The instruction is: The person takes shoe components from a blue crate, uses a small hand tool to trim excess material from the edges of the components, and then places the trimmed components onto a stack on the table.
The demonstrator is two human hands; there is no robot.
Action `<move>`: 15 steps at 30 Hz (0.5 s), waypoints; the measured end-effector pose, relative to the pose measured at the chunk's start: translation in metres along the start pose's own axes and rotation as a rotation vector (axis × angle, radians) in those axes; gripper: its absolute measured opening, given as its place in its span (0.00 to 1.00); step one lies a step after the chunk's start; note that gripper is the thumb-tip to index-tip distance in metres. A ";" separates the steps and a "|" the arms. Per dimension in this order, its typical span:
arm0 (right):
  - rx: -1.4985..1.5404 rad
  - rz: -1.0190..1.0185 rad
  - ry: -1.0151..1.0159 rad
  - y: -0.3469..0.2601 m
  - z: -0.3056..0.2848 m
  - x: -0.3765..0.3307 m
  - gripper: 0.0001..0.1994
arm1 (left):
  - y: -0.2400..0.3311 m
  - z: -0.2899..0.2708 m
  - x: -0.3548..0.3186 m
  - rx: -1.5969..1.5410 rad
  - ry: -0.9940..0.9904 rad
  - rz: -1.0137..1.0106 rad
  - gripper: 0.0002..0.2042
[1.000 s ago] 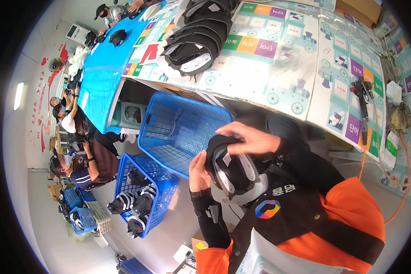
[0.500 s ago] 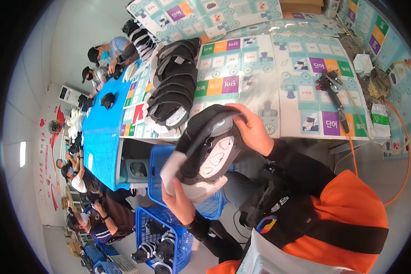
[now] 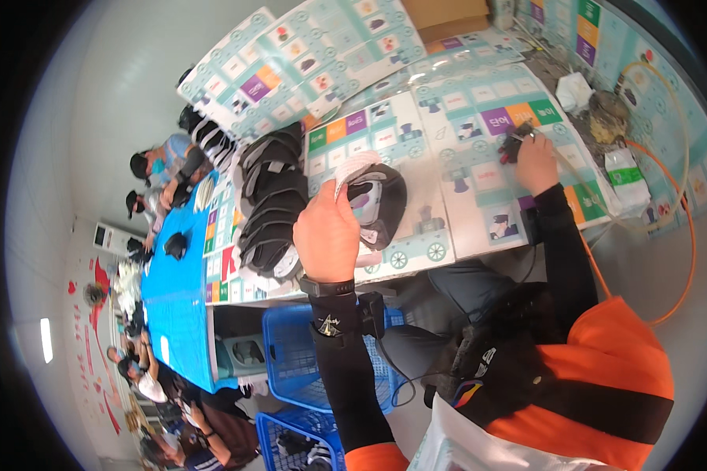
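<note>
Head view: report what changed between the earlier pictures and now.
The black-and-white piece moved forward over the table, in the left hand alone. The right hand let go of it and reached the black tool. The stack of black pieces stayed put.

Wearer's hands (image 3: 326, 235): 2; held cap (image 3: 395, 196): 1; blue baskets (image 3: 278, 361): 2 (1 cropped).

Off to the left, a bright blue sheet (image 3: 173, 271) is laid out, co-workers (image 3: 167, 159) spread around it. Red decorations (image 3: 100, 302) are stuck on the wall (image 3: 118, 110), two blue baskets (image 3: 291, 386) are parked below, and a cardboard box (image 3: 445, 16) is kinda shoved up back.
</note>
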State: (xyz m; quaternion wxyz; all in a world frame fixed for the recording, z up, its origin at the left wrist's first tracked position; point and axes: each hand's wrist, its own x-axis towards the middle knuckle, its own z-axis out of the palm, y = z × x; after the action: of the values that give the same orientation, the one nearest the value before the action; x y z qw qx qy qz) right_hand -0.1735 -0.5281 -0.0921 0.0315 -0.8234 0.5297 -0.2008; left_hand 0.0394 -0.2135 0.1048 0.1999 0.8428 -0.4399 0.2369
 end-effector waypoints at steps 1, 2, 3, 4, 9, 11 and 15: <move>0.031 0.033 0.058 -0.002 -0.001 0.000 0.19 | 0.005 0.004 0.005 -0.011 -0.014 0.021 0.12; 0.017 0.070 0.069 -0.005 -0.001 -0.001 0.20 | 0.012 0.005 0.009 -0.032 -0.044 0.019 0.13; 0.005 0.100 0.084 -0.007 -0.007 0.000 0.22 | 0.018 0.005 0.014 -0.050 -0.068 0.011 0.13; -0.001 0.119 0.060 -0.003 -0.004 0.005 0.23 | 0.027 0.008 0.016 -0.046 -0.058 0.025 0.13; 0.142 0.074 0.085 -0.011 -0.025 0.002 0.15 | 0.035 0.018 0.027 -0.004 -0.107 0.055 0.13; 0.543 -0.114 -0.075 -0.027 -0.055 -0.019 0.14 | 0.034 0.018 0.026 0.013 -0.113 0.070 0.13; 1.195 0.006 -0.738 -0.076 -0.104 -0.066 0.16 | 0.038 0.020 0.027 0.006 -0.160 0.083 0.12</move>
State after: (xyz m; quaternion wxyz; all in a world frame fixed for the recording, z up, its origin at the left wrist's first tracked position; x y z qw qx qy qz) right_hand -0.1690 -0.4200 0.0036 0.6568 -0.6781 0.2855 -0.1650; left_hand 0.0255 -0.2622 0.1093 0.1515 0.8407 -0.4883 0.1783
